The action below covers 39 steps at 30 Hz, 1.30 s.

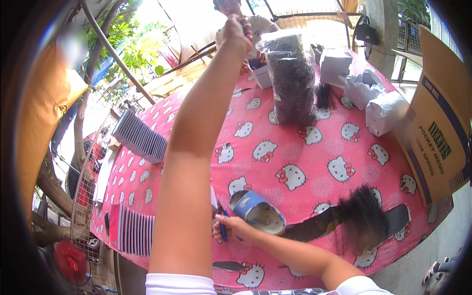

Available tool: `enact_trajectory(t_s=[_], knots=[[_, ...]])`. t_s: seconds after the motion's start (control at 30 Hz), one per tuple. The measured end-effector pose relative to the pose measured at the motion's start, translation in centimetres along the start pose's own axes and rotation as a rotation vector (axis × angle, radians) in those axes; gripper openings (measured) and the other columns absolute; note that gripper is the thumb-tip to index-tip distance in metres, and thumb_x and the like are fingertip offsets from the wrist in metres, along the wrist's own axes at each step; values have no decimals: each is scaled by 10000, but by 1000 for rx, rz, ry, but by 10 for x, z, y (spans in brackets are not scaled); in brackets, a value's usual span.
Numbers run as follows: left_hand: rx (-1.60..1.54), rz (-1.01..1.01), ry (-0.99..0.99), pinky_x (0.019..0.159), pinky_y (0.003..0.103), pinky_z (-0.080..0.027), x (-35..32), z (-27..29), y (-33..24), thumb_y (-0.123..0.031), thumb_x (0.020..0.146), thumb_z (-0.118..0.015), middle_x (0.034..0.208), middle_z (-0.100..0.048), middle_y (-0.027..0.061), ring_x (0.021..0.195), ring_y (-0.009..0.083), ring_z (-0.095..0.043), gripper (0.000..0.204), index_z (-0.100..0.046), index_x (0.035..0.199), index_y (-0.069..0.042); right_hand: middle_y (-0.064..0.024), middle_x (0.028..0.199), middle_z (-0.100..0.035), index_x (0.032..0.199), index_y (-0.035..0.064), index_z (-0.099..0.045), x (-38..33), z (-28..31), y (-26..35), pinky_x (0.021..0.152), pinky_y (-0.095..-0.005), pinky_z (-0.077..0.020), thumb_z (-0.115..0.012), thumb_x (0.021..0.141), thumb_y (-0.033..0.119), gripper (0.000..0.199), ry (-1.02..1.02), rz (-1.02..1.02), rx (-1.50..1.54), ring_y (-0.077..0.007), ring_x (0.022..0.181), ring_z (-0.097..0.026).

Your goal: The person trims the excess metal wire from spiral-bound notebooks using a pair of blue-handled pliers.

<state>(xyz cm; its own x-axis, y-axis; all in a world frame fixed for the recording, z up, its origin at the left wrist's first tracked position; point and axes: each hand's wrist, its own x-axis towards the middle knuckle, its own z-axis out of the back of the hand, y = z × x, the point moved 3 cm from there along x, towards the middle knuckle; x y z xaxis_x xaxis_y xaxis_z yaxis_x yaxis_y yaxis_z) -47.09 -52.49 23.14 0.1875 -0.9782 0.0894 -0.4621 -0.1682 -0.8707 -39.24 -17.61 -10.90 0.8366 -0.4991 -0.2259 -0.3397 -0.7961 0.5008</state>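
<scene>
My left arm stretches far across the table. My left hand [236,33] is raised and closed in front of a person on the far side; what it holds, if anything, I cannot make out. Low in the middle, my right hand [232,230] is closed around blue-handled pliers [223,231], their dark tips pointing away from me. Just beyond that hand lies a blue, rounded open container [259,212] with a pale inside. A pile of black spiral binding coils [366,216] spreads to the right, over a dark flat strip [312,225].
Rows of notepads [140,136] and more notepads [133,230] stand at left. A clear bag of black coils [294,81] stands at the back, near white stacks [335,65] and a white plastic bag [386,113]. An open cardboard box [432,128] flanks the pink tablecloth [314,160].
</scene>
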Motion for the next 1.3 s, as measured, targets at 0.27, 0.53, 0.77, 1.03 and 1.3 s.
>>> enact_trajectory(t_s=[0.27,0.53,0.77,1.03,1.3], knots=[[1092,-129,962,769,412,-492,78,-74,45,-517,817,-628,1081,-570,13,892,168,-568,513,-574,1152,-132,-76,869,-623,986,33,-570,-1,0,3,734,-338,-531,-606,891,528,505,1,-99,-2,-177,770,-637],[1704,-296,1022,867,438,-489,38,-51,7,-591,837,-578,1211,-589,63,1018,228,-612,621,-584,1231,-111,-107,901,-621,999,9,-562,-7,-5,13,809,-357,-539,-540,955,454,447,42,-128,-19,-217,837,-647],[1640,-438,953,823,383,-508,-117,41,-126,-519,874,-565,1065,-661,115,946,258,-652,531,-647,1122,-57,-166,951,-653,1055,36,-575,-11,-2,20,798,-445,-523,-363,917,665,677,61,8,-4,-310,828,-654],[1956,-171,314,1036,463,-386,-329,342,-215,-817,808,-385,1260,-584,234,1160,360,-578,923,-510,1347,-78,-121,1021,-609,1142,94,-466,-33,-56,1,749,-388,-517,-523,940,317,307,103,156,-586,-257,869,-642],[1850,-247,259,1156,479,-187,-359,436,-171,-518,878,-570,1517,-311,200,1434,362,-222,579,-511,1376,-230,-146,1006,-602,1091,50,-637,15,-209,-13,756,-377,-502,-757,792,233,371,171,1047,-1546,-281,859,-629]])
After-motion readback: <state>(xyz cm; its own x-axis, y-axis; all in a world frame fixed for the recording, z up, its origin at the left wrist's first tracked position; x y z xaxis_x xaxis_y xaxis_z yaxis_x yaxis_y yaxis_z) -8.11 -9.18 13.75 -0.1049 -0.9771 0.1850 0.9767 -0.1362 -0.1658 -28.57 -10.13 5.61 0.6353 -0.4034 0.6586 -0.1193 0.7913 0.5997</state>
